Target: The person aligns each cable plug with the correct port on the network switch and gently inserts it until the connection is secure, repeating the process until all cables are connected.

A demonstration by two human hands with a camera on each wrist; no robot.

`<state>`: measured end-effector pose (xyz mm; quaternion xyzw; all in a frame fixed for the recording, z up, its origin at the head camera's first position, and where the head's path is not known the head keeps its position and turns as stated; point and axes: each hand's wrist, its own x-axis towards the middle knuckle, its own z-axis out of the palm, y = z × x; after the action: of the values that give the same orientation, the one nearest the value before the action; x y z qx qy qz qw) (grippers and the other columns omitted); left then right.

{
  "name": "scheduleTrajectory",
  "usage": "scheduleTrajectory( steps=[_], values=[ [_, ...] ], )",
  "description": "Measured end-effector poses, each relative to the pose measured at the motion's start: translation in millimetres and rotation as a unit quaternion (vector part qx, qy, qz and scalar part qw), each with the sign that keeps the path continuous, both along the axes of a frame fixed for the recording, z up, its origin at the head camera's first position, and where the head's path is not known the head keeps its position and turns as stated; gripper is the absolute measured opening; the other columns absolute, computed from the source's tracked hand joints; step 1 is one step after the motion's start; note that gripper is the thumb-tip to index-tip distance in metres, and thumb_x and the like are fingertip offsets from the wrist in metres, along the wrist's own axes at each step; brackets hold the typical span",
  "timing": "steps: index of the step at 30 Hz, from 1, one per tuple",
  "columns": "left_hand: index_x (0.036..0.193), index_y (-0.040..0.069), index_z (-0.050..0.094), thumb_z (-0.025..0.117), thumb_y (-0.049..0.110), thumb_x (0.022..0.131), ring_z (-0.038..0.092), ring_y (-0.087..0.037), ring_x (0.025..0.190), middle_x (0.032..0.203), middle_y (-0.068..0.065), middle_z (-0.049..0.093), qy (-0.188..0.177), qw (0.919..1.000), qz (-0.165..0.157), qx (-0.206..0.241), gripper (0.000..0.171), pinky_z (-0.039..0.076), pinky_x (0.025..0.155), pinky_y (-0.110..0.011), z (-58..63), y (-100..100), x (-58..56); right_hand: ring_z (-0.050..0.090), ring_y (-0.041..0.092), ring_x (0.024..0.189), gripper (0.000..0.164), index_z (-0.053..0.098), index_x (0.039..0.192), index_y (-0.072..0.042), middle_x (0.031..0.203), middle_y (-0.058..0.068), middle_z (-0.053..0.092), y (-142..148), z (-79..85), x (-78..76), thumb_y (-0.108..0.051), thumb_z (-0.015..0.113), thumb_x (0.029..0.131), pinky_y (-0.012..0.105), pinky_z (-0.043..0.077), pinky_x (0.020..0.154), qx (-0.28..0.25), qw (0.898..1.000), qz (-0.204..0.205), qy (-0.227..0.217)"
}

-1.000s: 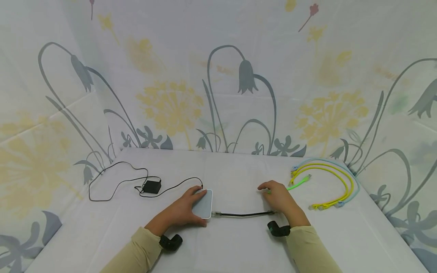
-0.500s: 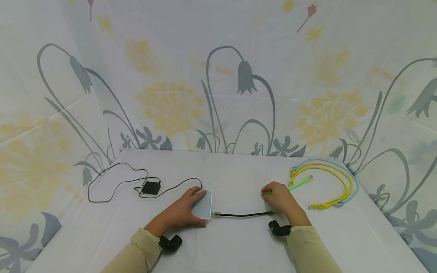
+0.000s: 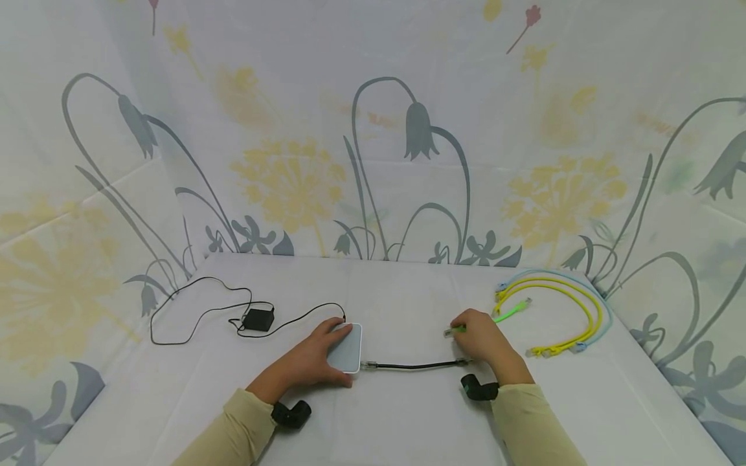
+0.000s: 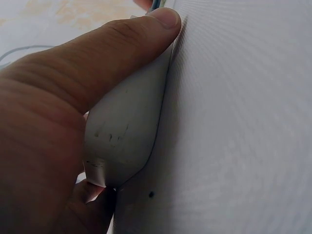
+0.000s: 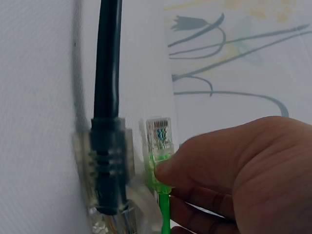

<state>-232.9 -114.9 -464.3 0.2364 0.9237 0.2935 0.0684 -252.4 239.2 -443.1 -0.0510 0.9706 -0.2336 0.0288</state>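
Draped nook, floral curtain [image 3: 326,116] (bellflowers [image 3: 419,131]), white table [image 3: 402,414]

Passage: between white box [image 3: 346,351] and right grip [image 3: 479,335] | Nearside obstacle: black cable [image 3: 415,367]

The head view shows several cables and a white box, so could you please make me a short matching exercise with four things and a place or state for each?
Things:
1. Green cable
2. White box
3. Yellow cables
4. Short black cable

Places or states:
A. Curving alongside a light blue cable
B. One end at the white box's right side
C. Pinched near its clear plug by the right hand
D. Gripped by the left hand

Right pairs: 1-C, 2-D, 3-A, 4-B
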Motion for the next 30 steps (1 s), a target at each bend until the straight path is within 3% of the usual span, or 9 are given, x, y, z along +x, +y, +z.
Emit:
scheduleTrajectory(
  steps=[7, 15, 30],
  values=[
    [0.149, 0.02, 0.039, 0.087, 0.05, 0.063, 0.044, -0.026, 0.128, 0.157, -0.006, 0.027, -0.003, 1.0, 0.001, 0.0, 0.103, 0.043, 0.094, -0.042, 0.0, 0.2, -0.5, 0.06, 0.035, 0.108, 0.019, 0.074, 0.099, -0.004, 0.111, 0.015, 0.066, 2.1, 2.6, 0.6, -0.003, 0.06, 0.086, 0.05, 0.046, 0.093, 0.007, 1.0, 0.006, 0.004],
    [0.149, 0.019, 0.04, 0.088, 0.049, 0.062, 0.045, -0.026, 0.126, 0.156, -0.005, 0.028, 0.003, 1.0, 0.002, 0.001, 0.103, 0.043, 0.094, -0.041, -0.9, 0.2, -0.6, 0.06, 0.026, 0.094, 0.018, 0.072, 0.098, -0.008, 0.105, 0.011, 0.067, 1.9, 1.9, -0.4, -0.003, 0.063, 0.082, 0.047, 0.048, 0.085, 0.021, 1.0, 0.001, -0.002],
    [0.149, 0.019, 0.04, 0.087, 0.05, 0.063, 0.044, -0.026, 0.127, 0.156, -0.006, 0.027, 0.001, 1.0, -0.001, -0.001, 0.103, 0.044, 0.093, -0.042, -2.0, -0.1, -1.4, 0.058, 0.019, 0.087, 0.017, 0.067, 0.099, -0.012, 0.093, 0.002, 0.065, -1.7, -0.4, -0.9, -0.007, 0.068, 0.083, 0.04, 0.048, 0.079, -0.017, 1.0, 0.003, -0.005]
  ],
)
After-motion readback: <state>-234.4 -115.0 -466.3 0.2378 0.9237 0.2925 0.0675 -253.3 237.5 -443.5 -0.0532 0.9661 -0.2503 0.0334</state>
